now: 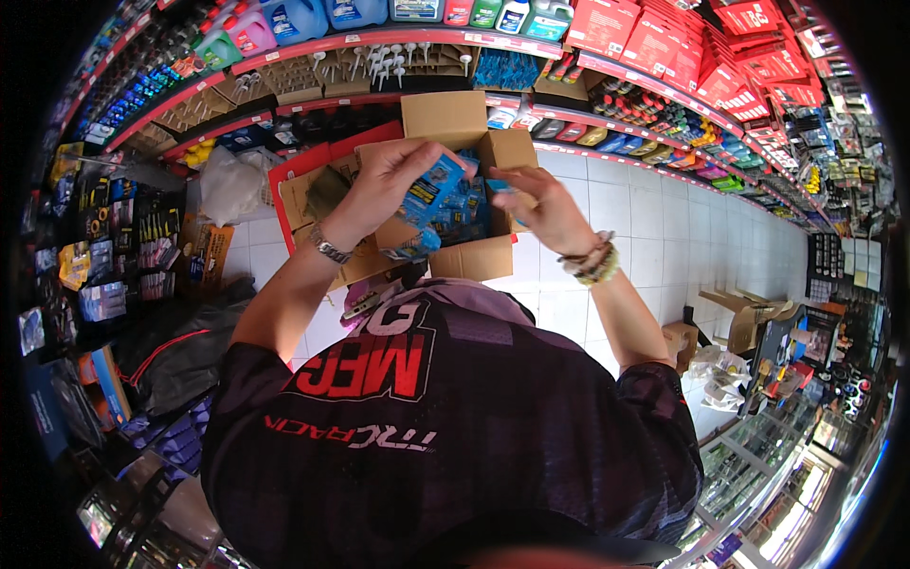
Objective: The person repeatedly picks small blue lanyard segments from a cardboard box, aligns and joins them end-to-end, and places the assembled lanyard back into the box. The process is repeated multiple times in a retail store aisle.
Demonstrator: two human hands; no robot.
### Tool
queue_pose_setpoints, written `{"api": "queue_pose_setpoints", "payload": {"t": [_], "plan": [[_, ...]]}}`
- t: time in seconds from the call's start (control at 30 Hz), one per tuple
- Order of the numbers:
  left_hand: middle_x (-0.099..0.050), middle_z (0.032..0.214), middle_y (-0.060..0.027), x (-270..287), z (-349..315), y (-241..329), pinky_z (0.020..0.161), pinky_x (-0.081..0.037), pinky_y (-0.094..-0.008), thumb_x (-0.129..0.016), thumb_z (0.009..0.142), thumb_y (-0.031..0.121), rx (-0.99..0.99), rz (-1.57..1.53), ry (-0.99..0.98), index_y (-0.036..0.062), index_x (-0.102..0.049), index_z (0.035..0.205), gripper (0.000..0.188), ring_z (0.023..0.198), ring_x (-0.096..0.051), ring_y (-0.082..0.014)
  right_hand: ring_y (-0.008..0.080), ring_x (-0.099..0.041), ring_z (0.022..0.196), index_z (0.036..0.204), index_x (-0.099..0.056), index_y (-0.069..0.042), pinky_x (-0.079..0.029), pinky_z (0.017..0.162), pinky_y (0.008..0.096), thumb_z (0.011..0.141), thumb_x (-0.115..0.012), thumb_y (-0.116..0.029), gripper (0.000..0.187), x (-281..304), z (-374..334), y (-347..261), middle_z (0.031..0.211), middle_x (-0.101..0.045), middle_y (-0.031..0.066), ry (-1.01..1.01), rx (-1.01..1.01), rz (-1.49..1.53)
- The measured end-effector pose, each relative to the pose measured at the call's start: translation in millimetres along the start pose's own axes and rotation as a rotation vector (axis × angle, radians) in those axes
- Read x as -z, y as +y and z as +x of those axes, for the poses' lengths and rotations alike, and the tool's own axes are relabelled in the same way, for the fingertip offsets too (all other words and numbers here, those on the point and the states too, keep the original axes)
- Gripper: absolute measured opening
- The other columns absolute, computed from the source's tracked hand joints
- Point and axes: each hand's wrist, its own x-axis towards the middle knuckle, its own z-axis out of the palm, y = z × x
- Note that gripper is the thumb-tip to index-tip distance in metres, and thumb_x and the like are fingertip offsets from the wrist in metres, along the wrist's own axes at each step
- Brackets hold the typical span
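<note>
An open cardboard box [444, 118] stands in front of me, its flaps folded out. Several small blue packets [466, 211] lie inside it. My left hand [396, 175] reaches over the box's left side, thumb and fingers closed on a blue printed packet [436, 184]. On the other side, my right hand [548, 205] hovers over the right flap with its fingers bent. A bit of blue packet [499, 186] shows at those fingertips, partly hidden, and the hand seems to pinch it.
A red-edged carton [282, 211] sits left of the open box. Shelves [379, 40] of bottles and packages curve along the far side. White plastic bags [232, 182] lie at the left. Cardboard pieces [744, 313] stand on the tiled floor [630, 204] at the right.
</note>
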Motion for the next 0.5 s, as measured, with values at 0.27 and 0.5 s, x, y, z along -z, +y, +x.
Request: {"api": "queue_pose_setpoints", "payload": {"t": [0.27, 0.5], "plan": [[-0.04, 0.14, -0.0111, -11, 12, -41, 0.109, -0.029, -0.0352, -0.056, 0.095, 0.024, -0.125, -0.051, -0.012, 0.0037, -0.05, 0.13, 0.041, 0.134, -0.033, -0.0219, 0.0186, -0.062, 0.068, 0.11, -0.064, 0.0, -0.05, 0.064, 0.0308, 0.087, -0.069, -0.024, 0.035, -44, 21, -6, 0.086, -0.067, 0.0111, -0.086, -0.17, 0.344], [-0.06, 0.117, -0.0106, 19, -2, -127, 0.09, -0.046, -0.0308, -0.078, 0.075, 0.039, 0.234, 0.351, -0.28, 0.0023, -0.044, 0.133, 0.076, 0.105, -0.058, -0.0164, 0.0125, -0.067, 0.069, 0.098, -0.064, 0.004, -0.055, 0.054, 0.0234, 0.093, -0.061, -0.018, 0.022, -16, 40, 18, 0.082, -0.069, 0.0061, 0.185, -0.336, 0.767]]}}
